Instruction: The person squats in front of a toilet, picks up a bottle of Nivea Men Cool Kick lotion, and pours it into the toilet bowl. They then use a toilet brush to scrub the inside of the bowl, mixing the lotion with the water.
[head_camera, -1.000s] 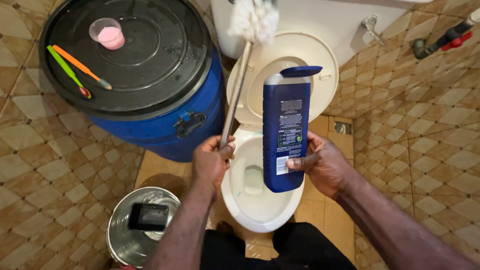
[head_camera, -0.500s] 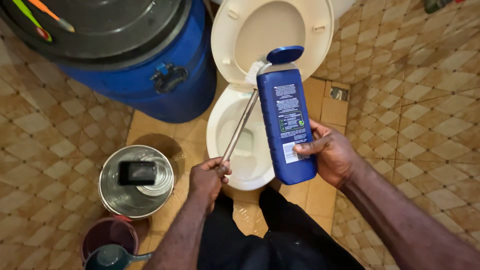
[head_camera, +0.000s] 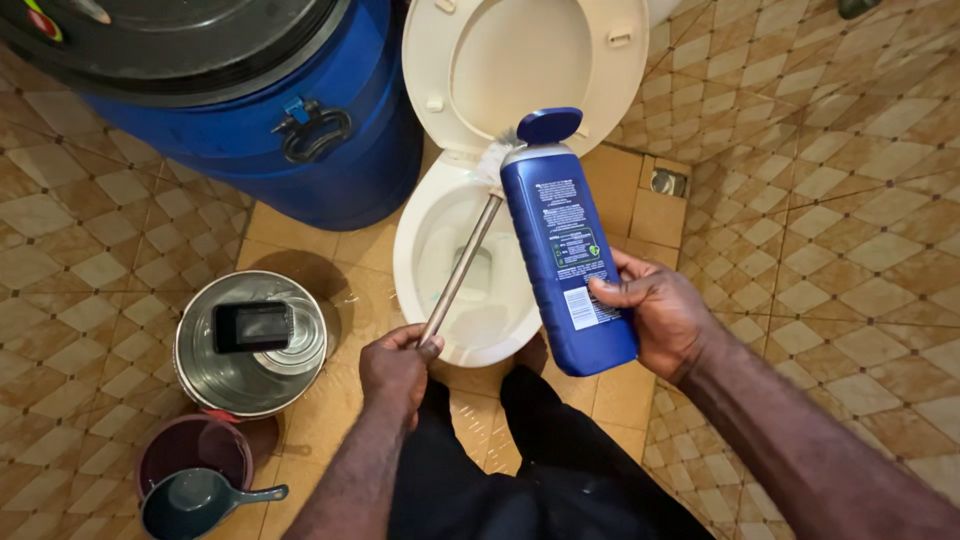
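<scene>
The left hand (head_camera: 395, 365) is closed around the lower end of a toilet brush handle (head_camera: 460, 270); the grip is a full fist on the metal rod. From that grip the rod runs up and to the right, and the white bristle head (head_camera: 497, 160) rests at the far rim of the toilet bowl (head_camera: 425, 230), partly hidden behind the bottle. The right hand (head_camera: 665, 315) holds a tall blue bottle (head_camera: 565, 250), grip narrow, thumb across the label and fingers behind. The bottle stands tilted above the bowl's right side, its flip cap (head_camera: 549, 124) hinged open at the end away from the grip. The toilet seat and lid (head_camera: 525, 60) are raised. Left of the left grip stands a metal bucket (head_camera: 250, 345); beyond it, a blue drum (head_camera: 300, 150).
</scene>
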